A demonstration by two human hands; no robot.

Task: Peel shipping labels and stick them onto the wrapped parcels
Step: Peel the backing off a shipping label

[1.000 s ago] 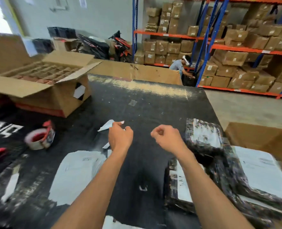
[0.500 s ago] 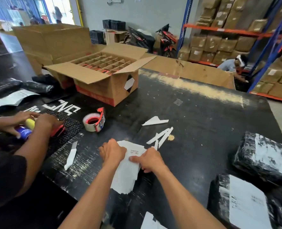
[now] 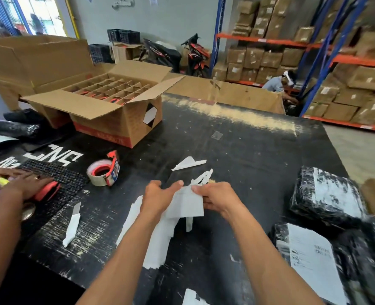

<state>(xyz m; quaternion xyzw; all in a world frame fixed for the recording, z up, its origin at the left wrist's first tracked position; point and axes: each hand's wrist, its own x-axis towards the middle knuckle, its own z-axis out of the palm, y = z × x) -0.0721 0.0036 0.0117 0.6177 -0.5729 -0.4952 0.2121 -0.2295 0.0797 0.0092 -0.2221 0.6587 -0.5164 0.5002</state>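
While I hold the white paper shipping label (image 3: 185, 203) up just above the black, scuffed tabletop (image 3: 243, 150), my left hand (image 3: 158, 200) pinches its left edge, thumb stretched across the top, and my right hand (image 3: 218, 198) pinches the right edge with fingers curled behind the sheet, so both grips are clamped on the same label. Under it, a long white strip of backing paper (image 3: 158, 245) trails down toward me over the table, partly hidden by my left forearm. Just beyond my fingers lie a few thin white paper offcuts (image 3: 202, 176), and a little farther off a folded white scrap (image 3: 188, 162). To my right sit the black plastic-wrapped parcels: one lumpy wrapped parcel (image 3: 327, 197) with a white patch on top near the table's right edge, and nearer me a flatter parcel already bearing a printed white label (image 3: 312, 258). To the left of my hands stands a roll of clear packing tape in a red dispenser (image 3: 104, 171), and nearer me a narrow white paper sliver (image 3: 72, 225) lies on the table. At the far left, another person's hands (image 3: 17, 183) rest over a black keyboard (image 3: 56, 176), touching something red. Behind the tape, an open brown cardboard box with divider cells (image 3: 107, 100) sits on the table with its flaps spread. Beyond the table are a parked motorbike (image 3: 195, 56) and blue and orange shelving stacked with brown cartons (image 3: 270, 58).
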